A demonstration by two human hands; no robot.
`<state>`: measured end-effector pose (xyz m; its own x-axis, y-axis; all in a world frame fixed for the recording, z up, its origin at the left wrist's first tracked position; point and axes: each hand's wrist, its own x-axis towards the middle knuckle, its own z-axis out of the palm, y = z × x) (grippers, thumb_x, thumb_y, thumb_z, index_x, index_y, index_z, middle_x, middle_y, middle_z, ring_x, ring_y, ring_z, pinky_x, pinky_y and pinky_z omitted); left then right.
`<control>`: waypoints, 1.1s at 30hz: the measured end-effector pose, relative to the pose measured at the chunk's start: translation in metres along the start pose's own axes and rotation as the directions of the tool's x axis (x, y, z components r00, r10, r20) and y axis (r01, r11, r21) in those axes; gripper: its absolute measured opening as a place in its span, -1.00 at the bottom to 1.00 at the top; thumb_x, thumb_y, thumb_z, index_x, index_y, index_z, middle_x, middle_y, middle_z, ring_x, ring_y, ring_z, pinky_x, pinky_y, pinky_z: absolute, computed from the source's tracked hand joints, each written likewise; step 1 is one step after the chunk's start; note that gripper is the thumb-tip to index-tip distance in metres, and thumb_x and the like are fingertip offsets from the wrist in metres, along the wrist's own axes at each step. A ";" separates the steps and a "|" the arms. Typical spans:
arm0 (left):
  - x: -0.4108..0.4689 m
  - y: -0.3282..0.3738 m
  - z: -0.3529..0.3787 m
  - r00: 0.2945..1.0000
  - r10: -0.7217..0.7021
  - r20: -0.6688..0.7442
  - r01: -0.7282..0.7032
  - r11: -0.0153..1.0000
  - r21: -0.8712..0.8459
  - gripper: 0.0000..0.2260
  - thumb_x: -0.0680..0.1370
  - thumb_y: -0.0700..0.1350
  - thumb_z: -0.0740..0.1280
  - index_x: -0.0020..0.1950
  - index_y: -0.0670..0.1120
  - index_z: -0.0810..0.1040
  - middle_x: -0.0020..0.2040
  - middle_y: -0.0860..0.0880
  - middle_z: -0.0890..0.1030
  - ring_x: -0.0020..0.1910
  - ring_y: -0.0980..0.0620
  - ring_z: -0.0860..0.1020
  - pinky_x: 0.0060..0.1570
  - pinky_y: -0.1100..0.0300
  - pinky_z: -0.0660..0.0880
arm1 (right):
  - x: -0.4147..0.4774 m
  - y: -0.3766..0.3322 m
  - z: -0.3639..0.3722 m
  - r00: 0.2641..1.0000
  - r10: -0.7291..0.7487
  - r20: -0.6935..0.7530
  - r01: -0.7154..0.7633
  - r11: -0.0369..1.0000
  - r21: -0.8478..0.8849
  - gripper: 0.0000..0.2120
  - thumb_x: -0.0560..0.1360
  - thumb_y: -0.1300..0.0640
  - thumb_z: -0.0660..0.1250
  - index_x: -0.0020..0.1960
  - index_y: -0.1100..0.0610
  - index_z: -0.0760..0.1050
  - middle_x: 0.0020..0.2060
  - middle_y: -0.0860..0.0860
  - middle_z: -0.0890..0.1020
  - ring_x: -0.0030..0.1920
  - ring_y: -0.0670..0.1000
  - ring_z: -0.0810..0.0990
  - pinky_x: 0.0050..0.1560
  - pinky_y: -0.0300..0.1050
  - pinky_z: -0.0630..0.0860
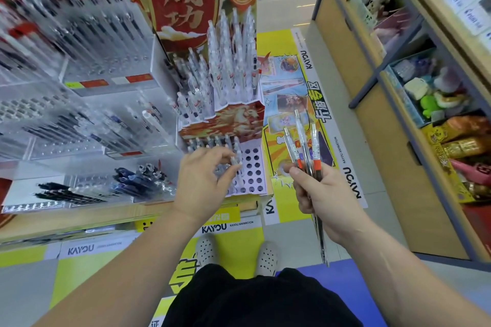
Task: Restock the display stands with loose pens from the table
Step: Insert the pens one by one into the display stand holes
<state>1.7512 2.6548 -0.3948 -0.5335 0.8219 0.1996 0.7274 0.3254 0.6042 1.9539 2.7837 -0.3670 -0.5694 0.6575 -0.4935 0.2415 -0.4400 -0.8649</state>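
While fanned pens (303, 146) upright, right hand (322, 199) clenched.

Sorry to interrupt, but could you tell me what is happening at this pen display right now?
A person is refilling the red and white tiered pen stand. The left hand pinches one clear plastic pen over the white perforated bottom tier, where many round holes are unfilled. The right hand grips a bunch of clear pens with orange grips, held off to the stand's side. The upper tiers already hold pens.

clear pens (305, 146): fanned bunch, upright | display stand (252, 170): holes partly empty
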 end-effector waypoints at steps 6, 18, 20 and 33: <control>-0.003 -0.003 0.002 0.999 -0.013 -0.034 0.011 0.998 -0.054 -0.70 0.55 0.14 0.29 0.06 -0.05 0.64 -0.08 0.16 0.61 -0.02 0.07 0.53 0.05 0.07 0.44 | 0.000 0.003 0.001 1.000 -0.001 -0.005 0.001 1.000 -0.005 -0.84 0.64 0.17 0.34 0.14 0.23 0.59 -0.42 -0.03 0.40 -0.42 0.01 0.28 -0.43 -0.14 0.22; -0.006 -0.010 0.014 0.995 0.094 0.026 -0.096 0.991 0.092 -0.82 0.48 0.02 0.48 -0.02 -0.06 0.70 -0.06 0.02 0.67 -0.02 -0.09 0.58 0.04 -0.03 0.50 | -0.002 0.005 -0.001 1.000 -0.008 -0.008 0.008 1.000 -0.004 -0.84 0.63 0.15 0.35 0.13 0.23 0.59 -0.40 0.00 0.42 -0.41 0.00 0.30 -0.43 -0.15 0.26; -0.008 -0.010 0.017 0.996 0.086 0.038 -0.091 0.984 0.150 -0.85 0.44 -0.01 0.56 -0.07 -0.04 0.71 -0.01 0.00 0.63 0.00 -0.11 0.55 0.07 -0.02 0.46 | -0.002 0.005 -0.002 1.000 -0.008 -0.008 0.008 1.000 -0.003 -0.83 0.63 0.14 0.35 0.14 0.23 0.59 -0.40 -0.01 0.42 -0.41 0.01 0.30 -0.44 -0.15 0.26; -0.002 -0.005 0.021 0.999 0.029 0.039 -0.038 0.972 0.230 -0.85 0.41 -0.02 0.60 -0.08 0.01 0.74 0.07 -0.05 0.58 0.09 -0.19 0.51 0.07 -0.07 0.42 | 0.008 0.021 0.003 0.998 0.050 -0.031 -0.051 0.998 -0.032 -0.75 0.63 0.13 0.35 0.19 0.31 0.53 -0.38 0.01 0.43 -0.43 -0.01 0.31 -0.46 -0.17 0.26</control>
<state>1.7574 2.6610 -0.4143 -0.4946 0.8488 0.1866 0.8267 0.3932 0.4025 1.9517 2.7778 -0.3891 -0.5320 0.6535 -0.5384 0.2948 -0.4531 -0.8413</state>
